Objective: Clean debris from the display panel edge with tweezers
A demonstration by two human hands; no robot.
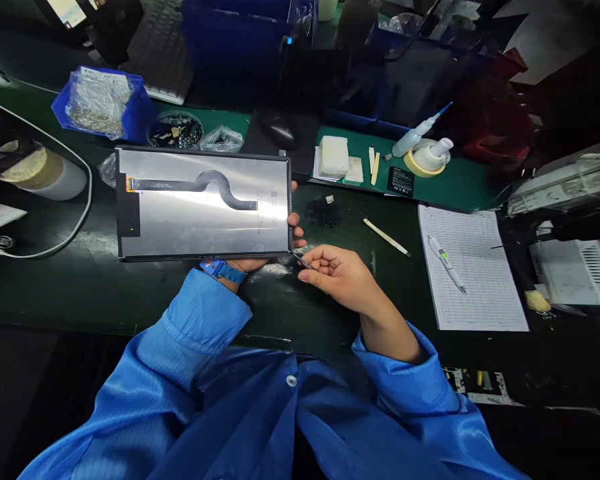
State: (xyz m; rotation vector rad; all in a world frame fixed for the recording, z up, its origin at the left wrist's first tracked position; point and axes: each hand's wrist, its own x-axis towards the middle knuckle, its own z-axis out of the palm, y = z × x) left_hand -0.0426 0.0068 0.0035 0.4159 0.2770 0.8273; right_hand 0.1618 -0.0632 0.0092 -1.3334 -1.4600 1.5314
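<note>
A flat silver display panel [190,227] with a dark flex ribbon across its back is held level above the dark green bench. My left hand [293,227] grips it from beneath at the right end; fingertips curl over that edge and the palm is mostly hidden under the panel. A blue wrist strap [223,270] sits on that wrist. My right hand [337,273] is closed in a pinch on thin metal tweezers [303,260], whose tip touches the panel's lower right corner.
A paper log sheet [473,280] with a pen lies to the right. A thin stick [386,237], tape roll [420,163], squeeze bottle [417,137] and white pads [334,157] sit behind. A blue parts bin [100,103] and a round dish [175,130] stand at back left.
</note>
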